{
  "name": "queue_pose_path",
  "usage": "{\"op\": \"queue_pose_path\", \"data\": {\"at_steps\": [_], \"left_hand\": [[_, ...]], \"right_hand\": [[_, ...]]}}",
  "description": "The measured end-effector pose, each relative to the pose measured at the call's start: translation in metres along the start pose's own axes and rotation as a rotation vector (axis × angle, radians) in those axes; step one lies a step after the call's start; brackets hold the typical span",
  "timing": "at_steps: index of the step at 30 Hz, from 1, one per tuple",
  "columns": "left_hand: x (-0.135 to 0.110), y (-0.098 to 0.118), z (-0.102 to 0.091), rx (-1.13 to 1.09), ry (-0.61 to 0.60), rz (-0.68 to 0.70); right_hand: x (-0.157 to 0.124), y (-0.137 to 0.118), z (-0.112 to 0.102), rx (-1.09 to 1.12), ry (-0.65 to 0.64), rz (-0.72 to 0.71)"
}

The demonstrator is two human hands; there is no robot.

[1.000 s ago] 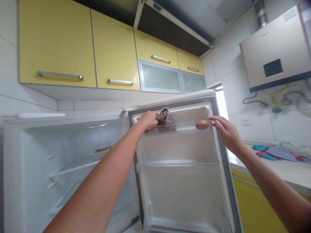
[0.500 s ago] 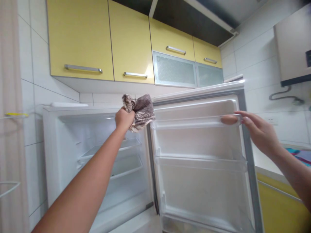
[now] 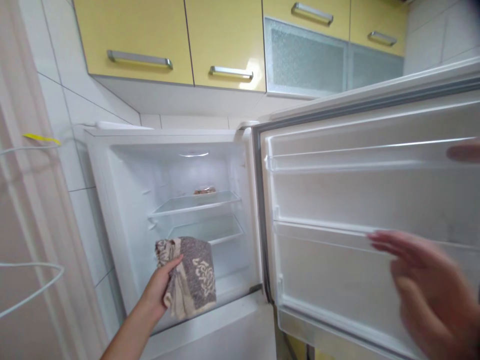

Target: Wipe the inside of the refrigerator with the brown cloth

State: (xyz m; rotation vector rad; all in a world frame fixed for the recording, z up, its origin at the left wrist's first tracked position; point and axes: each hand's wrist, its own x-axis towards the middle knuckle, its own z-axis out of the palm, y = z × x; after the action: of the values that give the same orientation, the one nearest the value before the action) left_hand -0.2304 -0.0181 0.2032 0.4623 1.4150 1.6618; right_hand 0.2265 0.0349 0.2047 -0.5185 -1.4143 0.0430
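A folded brown-grey cloth (image 3: 200, 272) with a pale pattern hangs from my left hand (image 3: 159, 290), which is closed on its left edge. The cloth is in front of the lower part of the open fridge compartment (image 3: 127, 220). My right hand (image 3: 431, 285), somewhat blurred, is in front of the open fridge door (image 3: 352, 200). Its fingers are stretched out, hold nothing and point left near the middle door shelf (image 3: 322, 235). Whether they touch the door I cannot tell.
Inside the fridge are glass shelves (image 3: 198, 201), and a small brownish item (image 3: 204, 191) lies on the upper one. Yellow wall cabinets (image 3: 135, 30) hang above. A curtain (image 3: 41, 215) and a white wire loop (image 3: 56, 280) are at the left.
My left hand has lowered the cloth from the fridge's top edge to its lower front. My right hand has left the door's outer edge and moved down. The view has tilted down and left.
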Motion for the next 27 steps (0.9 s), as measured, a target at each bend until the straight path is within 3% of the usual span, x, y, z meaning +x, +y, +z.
{"op": "queue_pose_path", "data": {"at_steps": [3,6,9,12,14,16,19,23,27], "left_hand": [[0.031,-0.031,-0.025,0.064,0.063,0.103],[0.068,-0.058,-0.053,0.189,0.111,0.118],[0.104,-0.070,-0.078,0.469,0.260,0.319],[0.133,-0.074,-0.094,0.649,0.360,0.492],[0.147,-0.084,-0.097,0.829,0.284,0.596],[0.159,-0.104,-0.094,1.194,0.133,0.692],[0.170,-0.143,-0.084,1.682,-0.004,0.610],[0.177,-0.169,-0.066,1.765,-0.092,0.533],[0.187,-0.177,-0.043,1.663,-0.269,0.545]], "right_hand": [[-0.049,-0.009,0.066,0.075,-0.323,0.067],[-0.095,0.000,0.121,0.169,-0.553,0.181],[-0.137,0.019,0.166,0.318,-0.686,0.373],[-0.174,0.040,0.201,0.427,-0.727,0.622],[-0.198,0.053,0.220,0.462,-0.727,0.779],[-0.222,0.066,0.235,0.492,-0.753,0.882],[-0.252,0.079,0.253,0.493,-0.804,0.928],[-0.266,0.082,0.281,0.393,-0.804,0.848],[-0.251,0.077,0.333,0.281,-0.768,0.625]]}}
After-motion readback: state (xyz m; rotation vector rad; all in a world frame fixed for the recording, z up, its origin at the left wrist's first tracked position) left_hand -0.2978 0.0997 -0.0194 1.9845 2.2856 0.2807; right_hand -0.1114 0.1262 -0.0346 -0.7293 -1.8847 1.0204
